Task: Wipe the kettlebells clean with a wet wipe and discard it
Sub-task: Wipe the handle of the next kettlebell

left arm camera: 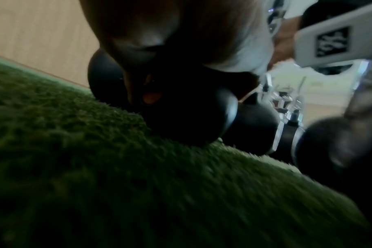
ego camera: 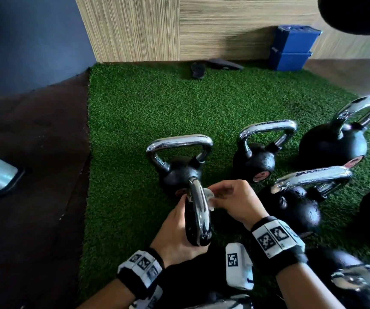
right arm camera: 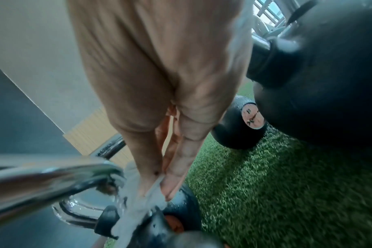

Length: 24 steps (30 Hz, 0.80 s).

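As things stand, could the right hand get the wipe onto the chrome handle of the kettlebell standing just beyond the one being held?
Probably yes. The right hand pinches the wet wipe close to that kettlebell, and its handle stands uncovered above the held kettlebell; only that held one would need skirting.

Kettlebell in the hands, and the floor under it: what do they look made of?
Kettlebell: handle looks like polished chromed metal, mirror-bright with reflections; body looks like matte black cast metal or coating, slightly pebbled. Floor: synthetic green turf, short dense fibres. Wipe: thin white, damp-looking cloth or paper.
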Each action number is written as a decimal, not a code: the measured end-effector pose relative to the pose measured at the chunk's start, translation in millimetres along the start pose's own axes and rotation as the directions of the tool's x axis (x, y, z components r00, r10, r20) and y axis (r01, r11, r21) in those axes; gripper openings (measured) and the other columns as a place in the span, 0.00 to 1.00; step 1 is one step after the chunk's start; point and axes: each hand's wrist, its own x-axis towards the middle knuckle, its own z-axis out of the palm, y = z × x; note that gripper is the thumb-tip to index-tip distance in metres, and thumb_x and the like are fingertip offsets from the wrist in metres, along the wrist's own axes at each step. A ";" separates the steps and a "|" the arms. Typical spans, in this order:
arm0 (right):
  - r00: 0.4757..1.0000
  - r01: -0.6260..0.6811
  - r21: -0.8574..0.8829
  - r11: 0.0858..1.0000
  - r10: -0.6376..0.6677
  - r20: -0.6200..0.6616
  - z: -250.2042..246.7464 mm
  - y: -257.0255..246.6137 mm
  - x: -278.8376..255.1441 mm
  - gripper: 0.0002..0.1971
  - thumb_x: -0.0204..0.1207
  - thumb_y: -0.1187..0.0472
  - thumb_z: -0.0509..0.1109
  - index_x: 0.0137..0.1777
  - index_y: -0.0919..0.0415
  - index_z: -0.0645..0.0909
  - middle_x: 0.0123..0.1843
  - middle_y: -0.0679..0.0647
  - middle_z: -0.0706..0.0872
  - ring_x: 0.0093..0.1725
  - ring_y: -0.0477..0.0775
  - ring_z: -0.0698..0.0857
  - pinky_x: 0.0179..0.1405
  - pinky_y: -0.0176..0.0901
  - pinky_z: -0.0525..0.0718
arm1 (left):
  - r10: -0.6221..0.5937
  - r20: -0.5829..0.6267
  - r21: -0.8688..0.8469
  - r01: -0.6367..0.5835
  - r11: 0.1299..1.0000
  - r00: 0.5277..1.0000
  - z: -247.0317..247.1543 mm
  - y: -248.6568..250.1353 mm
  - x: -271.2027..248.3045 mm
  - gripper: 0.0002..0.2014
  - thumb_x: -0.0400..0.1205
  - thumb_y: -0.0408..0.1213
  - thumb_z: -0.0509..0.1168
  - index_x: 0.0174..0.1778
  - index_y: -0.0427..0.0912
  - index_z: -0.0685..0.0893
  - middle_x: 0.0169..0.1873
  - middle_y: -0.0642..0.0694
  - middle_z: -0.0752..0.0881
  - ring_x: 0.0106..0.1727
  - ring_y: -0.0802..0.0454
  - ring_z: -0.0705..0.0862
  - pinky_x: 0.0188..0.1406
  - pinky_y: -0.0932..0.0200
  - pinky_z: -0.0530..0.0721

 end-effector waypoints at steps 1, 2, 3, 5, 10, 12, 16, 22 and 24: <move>1.000 -0.002 0.021 1.000 0.002 0.001 4.2 2.1 -0.1 0.13 0.59 0.70 0.86 0.39 0.54 0.91 0.39 0.53 0.94 0.44 0.55 0.92 0.50 0.46 0.89 | 0.016 0.044 -0.043 -0.014 0.999 0.999 -5.9 -3.3 3.8 0.53 0.65 0.40 0.81 0.86 0.52 0.60 0.69 0.53 0.83 0.65 0.54 0.86 0.65 0.54 0.85; 1.000 -0.005 0.025 1.000 0.005 -0.006 8.7 4.3 -0.1 0.12 0.59 0.69 0.86 0.39 0.53 0.91 0.38 0.51 0.94 0.43 0.53 0.92 0.49 0.43 0.89 | 0.018 0.105 -0.054 -0.012 0.998 0.994 -13.2 -7.6 6.9 0.55 0.65 0.39 0.82 0.86 0.54 0.58 0.68 0.56 0.84 0.64 0.54 0.87 0.64 0.52 0.86; 1.000 -0.008 0.008 1.000 0.008 -0.021 13.7 6.5 0.1 0.12 0.60 0.67 0.87 0.40 0.53 0.92 0.38 0.49 0.94 0.42 0.49 0.92 0.47 0.39 0.88 | 0.021 0.156 -0.052 -0.013 0.999 0.988 -19.2 -12.7 9.8 0.57 0.65 0.40 0.83 0.87 0.55 0.56 0.69 0.57 0.83 0.65 0.54 0.87 0.65 0.50 0.86; 0.997 -0.020 -0.057 0.998 0.015 -0.074 22.5 8.8 0.0 0.11 0.60 0.62 0.87 0.41 0.52 0.92 0.36 0.45 0.93 0.39 0.42 0.91 0.40 0.30 0.85 | 0.038 0.228 -0.013 -0.036 0.999 0.973 -27.5 -22.6 12.8 0.58 0.65 0.43 0.84 0.87 0.58 0.55 0.69 0.59 0.82 0.66 0.56 0.86 0.67 0.50 0.84; 0.989 -0.060 -0.138 0.989 0.041 -0.140 29.0 5.8 1.9 0.07 0.66 0.63 0.84 0.43 0.56 0.92 0.36 0.50 0.92 0.39 0.49 0.91 0.46 0.47 0.91 | 0.047 0.288 0.030 -0.059 0.998 0.956 -31.6 -25.6 17.0 0.61 0.63 0.45 0.84 0.86 0.63 0.51 0.70 0.63 0.81 0.66 0.59 0.85 0.66 0.57 0.84; 0.990 -0.059 -0.184 0.981 0.034 -0.135 29.1 2.9 4.7 0.04 0.67 0.63 0.83 0.39 0.55 0.90 0.34 0.48 0.90 0.36 0.48 0.90 0.38 0.35 0.89 | 0.044 0.291 0.029 -0.055 0.998 0.956 -32.1 -23.8 17.8 0.62 0.63 0.43 0.85 0.87 0.63 0.50 0.70 0.63 0.80 0.66 0.59 0.85 0.65 0.58 0.84; 0.979 -0.020 -0.275 0.961 -0.038 -0.202 27.4 -5.0 11.0 0.05 0.67 0.61 0.83 0.41 0.53 0.92 0.33 0.43 0.89 0.34 0.35 0.84 0.28 0.18 0.74 | 0.042 0.312 0.083 -0.072 0.994 0.949 -34.4 -18.9 17.5 0.62 0.64 0.46 0.84 0.86 0.62 0.48 0.66 0.70 0.80 0.60 0.65 0.85 0.60 0.67 0.83; 0.963 0.126 -0.066 0.990 -0.138 -0.231 23.2 -3.6 13.6 0.10 0.69 0.66 0.82 0.50 0.55 0.93 0.40 0.47 0.94 0.41 0.46 0.92 0.49 0.45 0.91 | -0.002 0.332 0.179 -0.061 0.982 0.943 -38.4 -18.6 18.2 0.62 0.64 0.53 0.82 0.86 0.48 0.48 0.61 0.60 0.81 0.59 0.61 0.84 0.62 0.55 0.84; 0.970 0.107 0.013 0.994 -0.101 -0.221 21.5 -1.7 14.9 0.12 0.68 0.69 0.82 0.50 0.57 0.93 0.42 0.50 0.94 0.42 0.48 0.93 0.51 0.50 0.91 | -0.048 0.338 0.169 -0.011 0.986 0.940 -37.7 -17.0 20.5 0.62 0.62 0.53 0.82 0.85 0.54 0.47 0.54 0.62 0.83 0.53 0.64 0.85 0.57 0.60 0.85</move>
